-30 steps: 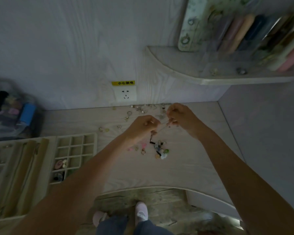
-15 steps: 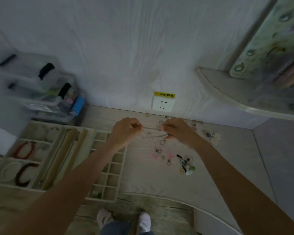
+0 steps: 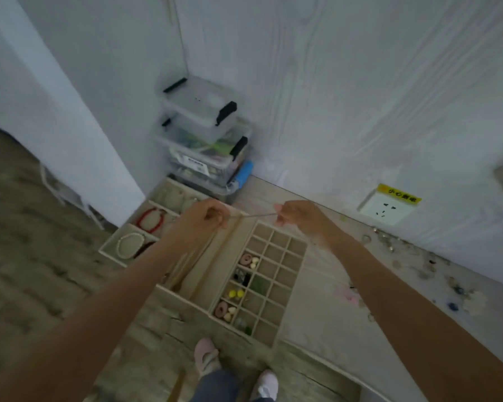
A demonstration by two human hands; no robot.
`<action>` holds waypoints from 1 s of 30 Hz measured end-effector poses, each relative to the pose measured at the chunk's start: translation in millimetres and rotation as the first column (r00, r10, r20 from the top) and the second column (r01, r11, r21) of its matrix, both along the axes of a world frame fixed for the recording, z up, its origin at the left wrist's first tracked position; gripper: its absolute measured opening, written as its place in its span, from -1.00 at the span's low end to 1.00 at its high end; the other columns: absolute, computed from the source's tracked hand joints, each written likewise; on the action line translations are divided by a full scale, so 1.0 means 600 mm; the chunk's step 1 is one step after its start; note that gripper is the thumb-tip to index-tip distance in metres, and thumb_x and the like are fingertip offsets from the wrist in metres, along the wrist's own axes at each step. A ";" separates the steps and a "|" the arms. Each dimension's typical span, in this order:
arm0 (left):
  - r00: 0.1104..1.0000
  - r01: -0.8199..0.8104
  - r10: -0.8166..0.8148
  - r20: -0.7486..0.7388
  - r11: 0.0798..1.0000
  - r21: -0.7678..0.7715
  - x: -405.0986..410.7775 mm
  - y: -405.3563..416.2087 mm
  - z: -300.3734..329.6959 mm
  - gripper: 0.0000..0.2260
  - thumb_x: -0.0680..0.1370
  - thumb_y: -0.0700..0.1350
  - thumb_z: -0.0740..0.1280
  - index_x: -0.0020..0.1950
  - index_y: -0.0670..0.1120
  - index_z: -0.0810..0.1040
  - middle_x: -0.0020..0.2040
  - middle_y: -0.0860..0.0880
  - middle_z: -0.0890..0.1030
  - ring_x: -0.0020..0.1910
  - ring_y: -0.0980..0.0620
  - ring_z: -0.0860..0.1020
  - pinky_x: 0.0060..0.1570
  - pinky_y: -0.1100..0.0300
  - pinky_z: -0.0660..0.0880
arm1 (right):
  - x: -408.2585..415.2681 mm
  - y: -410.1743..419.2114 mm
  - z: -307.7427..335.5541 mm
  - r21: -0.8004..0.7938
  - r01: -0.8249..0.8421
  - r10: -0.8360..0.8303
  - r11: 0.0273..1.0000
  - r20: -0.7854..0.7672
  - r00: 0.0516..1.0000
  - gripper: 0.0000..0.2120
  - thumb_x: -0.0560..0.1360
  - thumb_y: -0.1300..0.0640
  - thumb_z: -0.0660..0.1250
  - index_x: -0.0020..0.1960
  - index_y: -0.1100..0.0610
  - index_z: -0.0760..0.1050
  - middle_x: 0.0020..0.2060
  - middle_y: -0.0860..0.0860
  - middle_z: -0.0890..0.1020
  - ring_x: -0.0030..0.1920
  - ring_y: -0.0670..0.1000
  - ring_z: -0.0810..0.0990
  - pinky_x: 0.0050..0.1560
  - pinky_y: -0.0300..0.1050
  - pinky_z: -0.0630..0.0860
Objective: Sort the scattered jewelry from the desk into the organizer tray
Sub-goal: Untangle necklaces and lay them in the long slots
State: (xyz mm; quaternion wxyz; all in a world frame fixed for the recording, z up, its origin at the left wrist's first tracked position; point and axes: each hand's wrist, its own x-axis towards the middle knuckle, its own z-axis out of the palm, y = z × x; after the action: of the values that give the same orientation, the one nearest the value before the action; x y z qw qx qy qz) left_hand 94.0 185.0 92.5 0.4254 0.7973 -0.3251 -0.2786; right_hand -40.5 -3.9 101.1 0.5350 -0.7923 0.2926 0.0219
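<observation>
A pale wood-grain desk [image 3: 317,323] carries the tray [image 3: 288,288] at its left, stacked clear boxes [image 3: 206,140] behind it, and scattered jewelry [image 3: 404,256] along the wall

A small yellow rectangular warning sticker [image 3: 400,193] sits on the wall directly above the white wall power socket [image 3: 386,210]; it bears a short row of dark Chinese characters, too blurred to read. A white paper label [image 3: 193,164] on the clear plastic storage box [image 3: 206,158] carries dark print, also illegible.
</observation>
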 end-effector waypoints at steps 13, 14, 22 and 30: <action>0.981 -0.193 0.194 0.015 0.962 0.191 0.062 0.130 -0.011 -0.88 0.47 -0.24 0.42 -0.23 -0.05 0.59 -0.46 0.15 0.57 -0.50 0.29 0.53 -0.34 0.44 0.48 | 0.121 0.079 -0.037 0.037 -0.075 0.078 0.996 -0.072 0.994 -0.86 0.55 0.17 0.27 -0.16 0.16 0.52 -0.43 0.01 0.42 -0.45 -0.09 0.35 -0.45 -0.32 0.30; 0.980 -0.200 0.196 0.040 0.961 0.193 0.062 0.136 -0.013 -0.90 0.48 -0.21 0.40 -0.20 -0.03 0.61 -0.39 0.17 0.57 -0.45 0.32 0.53 -0.30 0.45 0.45 | 0.127 0.082 -0.038 -0.040 -0.121 0.118 0.992 -0.077 0.990 -0.86 0.55 0.15 0.28 -0.10 0.19 0.56 -0.35 0.05 0.51 -0.37 -0.06 0.43 -0.32 -0.28 0.37; 0.991 -0.121 0.094 0.100 0.938 0.323 0.040 0.142 -0.037 -0.78 0.51 -0.25 0.35 0.14 -0.17 0.62 0.00 -0.06 0.64 0.00 0.06 0.57 -0.14 0.51 0.36 | 0.178 0.104 -0.056 -0.364 -0.308 0.277 0.879 -0.136 0.951 -0.82 0.54 0.21 0.28 0.06 0.25 0.58 -0.17 0.00 0.61 -0.18 -0.10 0.50 -0.32 -0.45 0.33; 0.950 0.013 -0.150 0.274 0.895 0.446 0.020 0.143 -0.069 -0.85 0.55 -0.19 0.31 0.05 -0.08 0.65 -0.02 -0.06 0.66 -0.03 -0.03 0.61 0.03 0.04 0.55 | 0.189 0.107 -0.074 -0.458 -0.358 0.344 0.814 -0.116 0.932 -0.89 0.51 0.24 0.31 -0.03 0.22 0.61 -0.12 0.13 0.67 -0.11 0.07 0.64 -0.05 -0.19 0.50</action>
State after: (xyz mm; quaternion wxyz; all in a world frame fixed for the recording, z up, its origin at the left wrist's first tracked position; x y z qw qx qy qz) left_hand 105.8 270.7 51.1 0.1679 0.8910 -0.3484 -0.2376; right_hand 73.2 60.2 56.7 0.3086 -0.9382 0.1453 0.0593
